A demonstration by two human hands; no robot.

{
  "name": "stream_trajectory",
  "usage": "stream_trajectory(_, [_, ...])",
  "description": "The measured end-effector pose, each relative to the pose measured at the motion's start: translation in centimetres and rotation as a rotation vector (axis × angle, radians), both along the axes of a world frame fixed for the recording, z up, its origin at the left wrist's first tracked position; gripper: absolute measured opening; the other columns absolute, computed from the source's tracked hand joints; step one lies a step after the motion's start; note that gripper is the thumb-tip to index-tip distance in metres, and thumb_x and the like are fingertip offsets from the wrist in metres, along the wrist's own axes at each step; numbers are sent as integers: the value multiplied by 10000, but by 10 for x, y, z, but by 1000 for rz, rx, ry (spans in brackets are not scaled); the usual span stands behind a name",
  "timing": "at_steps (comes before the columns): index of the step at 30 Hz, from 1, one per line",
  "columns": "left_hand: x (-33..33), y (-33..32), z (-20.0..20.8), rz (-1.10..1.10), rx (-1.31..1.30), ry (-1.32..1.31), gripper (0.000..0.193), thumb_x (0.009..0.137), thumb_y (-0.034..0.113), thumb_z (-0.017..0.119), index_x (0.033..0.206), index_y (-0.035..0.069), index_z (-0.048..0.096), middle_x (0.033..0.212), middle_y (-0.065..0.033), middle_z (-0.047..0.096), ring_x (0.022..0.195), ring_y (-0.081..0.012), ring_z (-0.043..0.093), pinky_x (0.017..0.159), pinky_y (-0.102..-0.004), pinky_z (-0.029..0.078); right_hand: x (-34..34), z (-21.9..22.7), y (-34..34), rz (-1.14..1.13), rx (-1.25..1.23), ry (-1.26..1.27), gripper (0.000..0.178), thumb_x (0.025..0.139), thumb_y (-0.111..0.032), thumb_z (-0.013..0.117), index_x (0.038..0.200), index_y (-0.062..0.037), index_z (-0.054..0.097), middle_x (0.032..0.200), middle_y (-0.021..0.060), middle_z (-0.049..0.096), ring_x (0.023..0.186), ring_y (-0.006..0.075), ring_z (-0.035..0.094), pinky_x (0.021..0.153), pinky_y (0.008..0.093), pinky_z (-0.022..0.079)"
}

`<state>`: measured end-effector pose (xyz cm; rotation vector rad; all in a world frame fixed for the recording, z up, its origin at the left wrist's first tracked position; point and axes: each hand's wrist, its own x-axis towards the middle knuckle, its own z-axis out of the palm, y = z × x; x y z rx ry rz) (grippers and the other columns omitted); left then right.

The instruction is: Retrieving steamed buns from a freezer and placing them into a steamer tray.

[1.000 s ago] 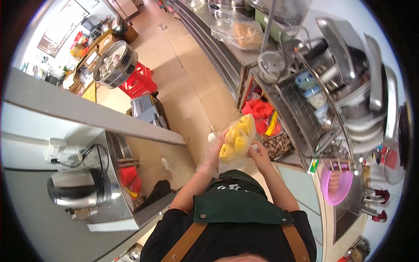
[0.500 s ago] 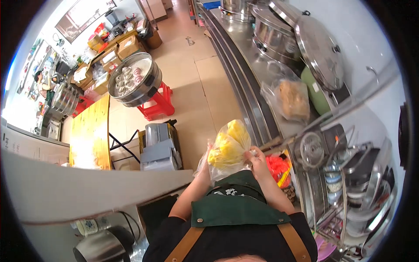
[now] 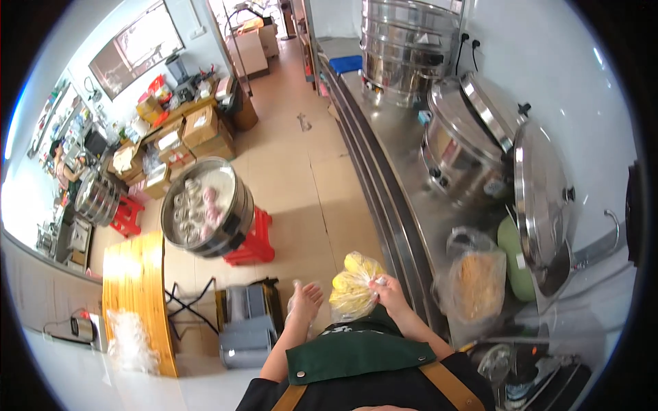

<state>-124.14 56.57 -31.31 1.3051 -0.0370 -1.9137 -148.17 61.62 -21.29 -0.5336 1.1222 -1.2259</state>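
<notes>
My right hand [image 3: 391, 296] pinches the gathered side of a clear plastic bag [image 3: 354, 288] in front of my apron. Yellow lumps of food show through the plastic; their exact kind is not plain. To the left of the bag, apart from it, my left hand [image 3: 307, 300] has its fingers stretched out. Thin clear plastic seems to lie around that hand, and whether it is a glove or a loose bag cannot be made out.
A steamer tray [image 3: 205, 212] of buns stands on a red stool [image 3: 255, 240] ahead left. Left lies a wooden table [image 3: 137, 274]; grey bins [image 3: 247, 322] are nearer. Along the right, a steel counter [image 3: 404, 151] bears steamers [image 3: 404, 55], a large pot [image 3: 462, 144] and a bagged brown food [image 3: 478, 288].
My left hand has come away from the bag and opened to its left. The right hand still grips the bag. My view has tilted up and moved forward along the counter.
</notes>
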Motion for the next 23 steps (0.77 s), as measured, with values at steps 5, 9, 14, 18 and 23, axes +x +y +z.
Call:
stream_trajectory(5, [35,-107,11,102,-78,-181,486,842,502,448,1002,52,537,919,-87,572,806,-213,540,708,-334,435,-15,7,-117,-25,-115,530,150,785,-183,605,815,-45,557,640,37,552,526,129,531,469,269,415])
stream_trajectory(9, [52,-154,14,224,-89,-260,378,842,425,503,983,77,544,884,-58,585,772,-189,555,645,-290,436,-27,26,-184,-67,-346,1099,201,748,-233,626,775,-43,569,671,121,577,595,275,573,533,367,432])
stream_trajectory(14, [68,-234,-11,233,-66,-245,319,857,380,497,921,73,561,795,-35,569,672,-162,530,577,-266,417,-46,26,-276,-158,-313,1202,187,719,-203,640,746,-27,585,652,142,575,613,298,579,539,346,437])
stream_trajectory(18, [72,-346,-19,128,-231,-12,289,878,338,473,854,66,567,679,4,530,580,-112,478,522,-227,380,-71,22,-337,-296,-272,1183,185,716,-212,644,742,-39,582,666,132,576,606,301,573,539,366,438])
stream_trajectory(23, [34,-508,26,83,-341,-225,366,845,371,514,994,37,513,877,-68,574,753,-167,527,684,-285,429,-98,34,-402,-583,-67,1023,168,724,-169,641,749,-18,572,670,113,599,569,226,566,555,347,448])
